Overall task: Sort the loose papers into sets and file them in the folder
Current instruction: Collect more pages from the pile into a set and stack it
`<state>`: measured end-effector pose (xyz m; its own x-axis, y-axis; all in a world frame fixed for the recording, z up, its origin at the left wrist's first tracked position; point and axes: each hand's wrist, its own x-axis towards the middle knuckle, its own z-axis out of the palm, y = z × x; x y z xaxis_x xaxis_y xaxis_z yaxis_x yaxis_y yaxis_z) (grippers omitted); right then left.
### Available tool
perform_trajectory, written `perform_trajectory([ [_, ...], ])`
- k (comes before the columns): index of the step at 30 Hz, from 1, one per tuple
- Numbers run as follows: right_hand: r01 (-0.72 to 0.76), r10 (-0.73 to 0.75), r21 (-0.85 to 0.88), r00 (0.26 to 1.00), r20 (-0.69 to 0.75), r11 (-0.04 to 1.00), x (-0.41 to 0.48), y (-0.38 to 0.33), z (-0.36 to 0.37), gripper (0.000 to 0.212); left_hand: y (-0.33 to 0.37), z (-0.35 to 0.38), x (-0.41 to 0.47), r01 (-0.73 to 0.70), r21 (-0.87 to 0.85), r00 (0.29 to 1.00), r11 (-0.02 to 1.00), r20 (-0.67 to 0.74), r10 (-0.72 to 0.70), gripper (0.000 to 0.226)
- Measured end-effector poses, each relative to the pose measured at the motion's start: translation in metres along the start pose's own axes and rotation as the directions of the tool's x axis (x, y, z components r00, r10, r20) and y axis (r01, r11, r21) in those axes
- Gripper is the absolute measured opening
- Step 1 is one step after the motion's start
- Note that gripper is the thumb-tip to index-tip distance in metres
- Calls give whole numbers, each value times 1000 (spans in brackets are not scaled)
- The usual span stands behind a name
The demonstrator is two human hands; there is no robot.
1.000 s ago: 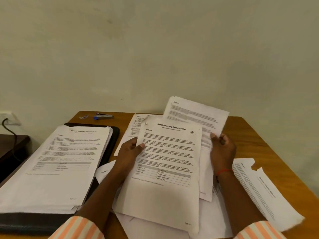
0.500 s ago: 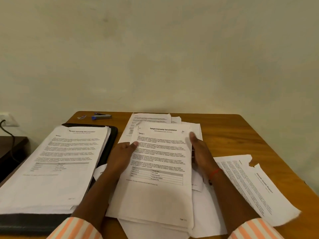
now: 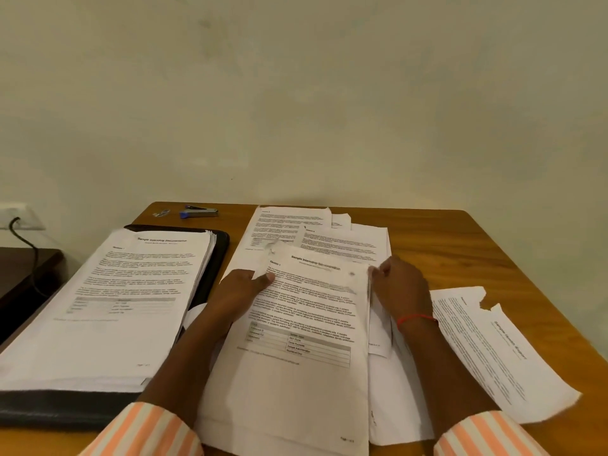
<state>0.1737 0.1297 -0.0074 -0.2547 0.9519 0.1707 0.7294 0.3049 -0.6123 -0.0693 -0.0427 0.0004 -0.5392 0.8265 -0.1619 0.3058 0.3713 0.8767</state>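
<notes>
The left hand (image 3: 241,292) pinches the top sheet (image 3: 306,357) at its nine o'clock edge. The right hand (image 3: 403,287) curls around its three o'clock edge. The folder (image 3: 65,408) lies at nine o'clock.

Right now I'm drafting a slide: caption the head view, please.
Left hand and right hand grip a paper set beside the loaded folder.

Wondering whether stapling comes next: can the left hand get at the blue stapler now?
Probably yes, once it lets go: the left hand grips the top sheet, and nothing tall stands between it and the stapler.
</notes>
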Motion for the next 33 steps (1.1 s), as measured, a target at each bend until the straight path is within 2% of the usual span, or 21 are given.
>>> perform_trajectory([
  [2, -46, 52, -150, 998, 36, 988, 2, 4, 3, 53, -3, 1, 2, -31, 38, 999, 999, 14, 31, 26],
  [4, -81, 93, -169, 994, 63, 982, 4, 4, 6, 68, -4, 0, 3, -44, 61, 999, 997, 6, 43, 26],
  [6, -98, 108, -139, 992, 68, 985, 6, 4, 7, 71, -5, 3, 2, -50, 47, 999, 998, 9, 50, 23],
  [8, -108, 115, -102, 991, 71, 989, 8, 4, 6, 68, -5, 4, 0, -50, 2, 999, 999, 10, 50, 20],
  [14, -107, 102, 74, 992, 69, 992, 1, 0, 0, 35, -3, 5, -2, -67, -38, 998, 997, 16, 68, 18],
  [19, -123, 141, 100, 970, -198, 987, 3, 12, -18, 18, -3, 8, -1, -80, -103, 996, 991, 30, 83, 19],
  [21, -151, 159, 52, 958, -239, 987, 7, 20, -24, 19, -4, 8, -1, -72, -105, 997, 992, 28, 76, 20],
  [25, -187, 164, -80, 960, -228, 979, 8, 27, -31, 23, -5, 9, -1, -64, -140, 998, 988, 11, 66, 17],
  [29, -172, 130, -137, 954, -268, 976, 8, 28, -33, 19, -9, 7, 3, -49, -168, 993, 985, -117, 30, 18],
  [31, -176, 125, -157, 948, -292, 972, 8, 25, -31, 30, -10, 8, 5, -37, -161, 990, 986, -140, 14, 21],
  [33, -195, 125, -227, 948, -291, 954, 7, 22, -25, 53, -9, 12, 8, -23, -142, 991, 990, -137, 4, 21],
])
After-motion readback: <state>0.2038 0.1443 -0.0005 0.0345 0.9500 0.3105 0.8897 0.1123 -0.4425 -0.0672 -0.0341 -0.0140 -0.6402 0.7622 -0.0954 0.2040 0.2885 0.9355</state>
